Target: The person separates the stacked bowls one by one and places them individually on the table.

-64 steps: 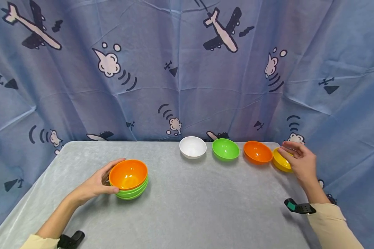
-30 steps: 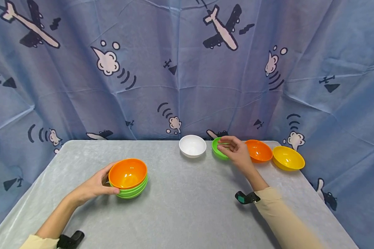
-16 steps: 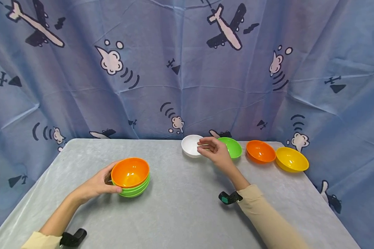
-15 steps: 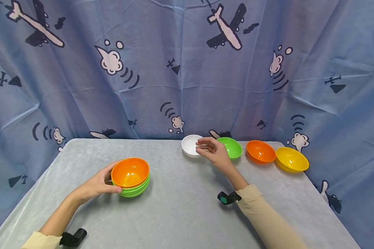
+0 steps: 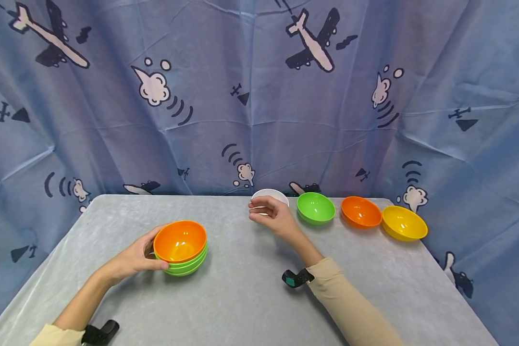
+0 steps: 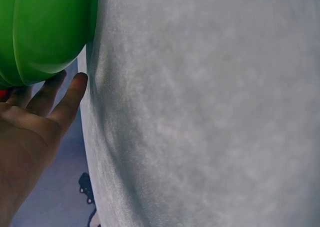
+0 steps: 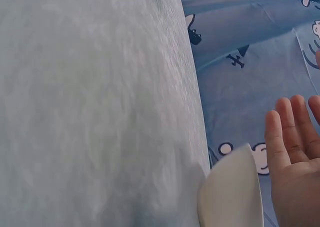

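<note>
At the left of the head view, my left hand (image 5: 134,256) holds the side of a stack of bowls. Its thumb is on the near side and its fingers reach behind. An orange bowl (image 5: 180,241) tops the stack, with green bowls (image 5: 189,265) under it. In the left wrist view, fingers (image 6: 70,101) lie against a green bowl (image 6: 50,32). My right hand (image 5: 277,219) hovers in front of a white bowl (image 5: 271,193), partly hiding it, and holds nothing. The white bowl (image 7: 232,192) stands beside that hand in the right wrist view, apart from its fingers.
A green bowl (image 5: 315,208), an orange bowl (image 5: 361,212) and a yellow bowl (image 5: 404,224) stand right of the white one along the back edge of the grey-covered table (image 5: 242,298). A blue patterned curtain (image 5: 207,96) hangs behind.
My right hand has moved left along the row, from the yellow bowl past the green one to the white bowl. My left hand and the stack have stayed in place.
</note>
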Demonstrator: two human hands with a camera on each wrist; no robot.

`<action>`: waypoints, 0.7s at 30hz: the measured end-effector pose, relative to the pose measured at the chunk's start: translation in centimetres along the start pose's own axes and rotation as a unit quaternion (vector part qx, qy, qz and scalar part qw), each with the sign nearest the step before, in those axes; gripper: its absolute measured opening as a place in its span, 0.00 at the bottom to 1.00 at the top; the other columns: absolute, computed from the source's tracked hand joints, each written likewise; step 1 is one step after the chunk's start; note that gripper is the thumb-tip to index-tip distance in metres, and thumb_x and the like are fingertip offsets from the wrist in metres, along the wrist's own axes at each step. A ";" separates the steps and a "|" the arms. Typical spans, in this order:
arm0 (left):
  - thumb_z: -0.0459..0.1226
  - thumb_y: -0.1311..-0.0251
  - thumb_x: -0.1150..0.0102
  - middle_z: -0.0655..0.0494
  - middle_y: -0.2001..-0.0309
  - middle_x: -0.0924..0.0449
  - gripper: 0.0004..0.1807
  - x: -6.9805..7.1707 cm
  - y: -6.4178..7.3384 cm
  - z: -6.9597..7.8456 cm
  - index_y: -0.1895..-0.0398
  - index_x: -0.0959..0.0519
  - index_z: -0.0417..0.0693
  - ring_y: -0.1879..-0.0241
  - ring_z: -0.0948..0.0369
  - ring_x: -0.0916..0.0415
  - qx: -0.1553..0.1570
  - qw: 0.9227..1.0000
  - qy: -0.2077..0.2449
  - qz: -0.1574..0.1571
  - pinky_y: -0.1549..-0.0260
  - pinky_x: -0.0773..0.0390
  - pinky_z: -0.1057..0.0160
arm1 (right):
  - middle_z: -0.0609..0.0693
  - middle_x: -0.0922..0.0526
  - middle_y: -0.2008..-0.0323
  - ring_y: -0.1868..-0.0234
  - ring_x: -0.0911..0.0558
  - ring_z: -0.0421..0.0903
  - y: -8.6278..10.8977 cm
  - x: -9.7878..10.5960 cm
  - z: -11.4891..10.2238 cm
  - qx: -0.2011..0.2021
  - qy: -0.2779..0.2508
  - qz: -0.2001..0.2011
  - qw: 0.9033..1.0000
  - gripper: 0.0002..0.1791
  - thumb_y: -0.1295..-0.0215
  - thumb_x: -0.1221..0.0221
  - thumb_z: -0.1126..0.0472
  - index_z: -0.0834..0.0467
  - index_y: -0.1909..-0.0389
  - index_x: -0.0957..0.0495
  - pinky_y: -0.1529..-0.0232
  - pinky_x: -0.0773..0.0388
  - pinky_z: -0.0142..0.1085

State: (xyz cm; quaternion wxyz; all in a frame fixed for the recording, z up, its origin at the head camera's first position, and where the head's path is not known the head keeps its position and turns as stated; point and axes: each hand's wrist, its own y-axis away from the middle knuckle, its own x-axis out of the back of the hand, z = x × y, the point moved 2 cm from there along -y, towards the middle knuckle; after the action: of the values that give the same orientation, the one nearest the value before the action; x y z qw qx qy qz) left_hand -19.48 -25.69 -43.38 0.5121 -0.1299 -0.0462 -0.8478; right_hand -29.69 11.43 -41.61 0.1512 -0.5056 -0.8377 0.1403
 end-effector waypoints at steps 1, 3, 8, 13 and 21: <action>0.32 0.42 0.29 0.41 0.30 0.35 0.46 0.0 0.0 -0.1 0.23 0.43 0.41 0.37 0.57 0.31 0.000 1.000 0.001 0.000 0.43 0.28 0.61 | 0.66 0.19 0.49 0.46 0.22 0.71 -0.1 -0.3 0.1 -0.003 -0.004 -0.003 1.000 0.22 0.37 0.36 0.78 0.73 0.42 0.25 0.48 0.20 0.43; 0.32 0.42 0.29 0.41 0.30 0.35 0.46 0.0 0.1 -0.1 0.23 0.43 0.41 0.36 0.57 0.31 0.000 1.000 0.003 -0.001 0.43 0.28 0.61 | 0.65 0.19 0.48 0.45 0.23 0.73 -0.2 -0.8 0.2 -0.004 -0.012 -0.010 1.000 0.22 0.37 0.36 0.78 0.72 0.42 0.25 0.48 0.20 0.43; 0.32 0.42 0.29 0.41 0.30 0.34 0.46 0.0 0.2 -0.2 0.23 0.43 0.41 0.37 0.57 0.31 0.000 1.000 -0.004 0.005 0.43 0.29 0.62 | 0.63 0.20 0.45 0.44 0.23 0.71 -0.6 -2.4 0.2 -0.008 -0.023 -0.032 0.999 0.24 0.38 0.35 0.77 0.72 0.40 0.26 0.48 0.20 0.45; 0.32 0.42 0.29 0.41 0.31 0.34 0.45 0.0 0.3 -0.1 0.23 0.42 0.41 0.37 0.57 0.31 -0.001 1.000 -0.011 0.009 0.43 0.29 0.62 | 0.63 0.22 0.42 0.41 0.24 0.68 -1.1 -4.3 -0.1 -0.014 -0.026 -0.067 0.997 0.29 0.39 0.34 0.78 0.70 0.36 0.28 0.43 0.23 0.47; 0.33 0.42 0.29 0.43 0.31 0.33 0.45 0.1 0.1 0.0 0.23 0.41 0.42 0.37 0.56 0.31 -0.004 1.000 -0.011 0.007 0.43 0.29 0.62 | 0.60 0.28 0.34 0.35 0.28 0.63 -1.5 -7.7 -0.3 -0.037 -0.017 -0.143 0.989 0.37 0.40 0.32 0.75 0.65 0.29 0.34 0.37 0.29 0.48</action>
State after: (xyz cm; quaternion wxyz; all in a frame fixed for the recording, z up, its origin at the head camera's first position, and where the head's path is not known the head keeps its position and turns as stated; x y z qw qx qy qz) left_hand -19.45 -25.76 -43.35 0.5172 -0.1418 -0.0478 -0.8427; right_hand -27.43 3.95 -41.63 0.1365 -0.3830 -0.9086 0.0952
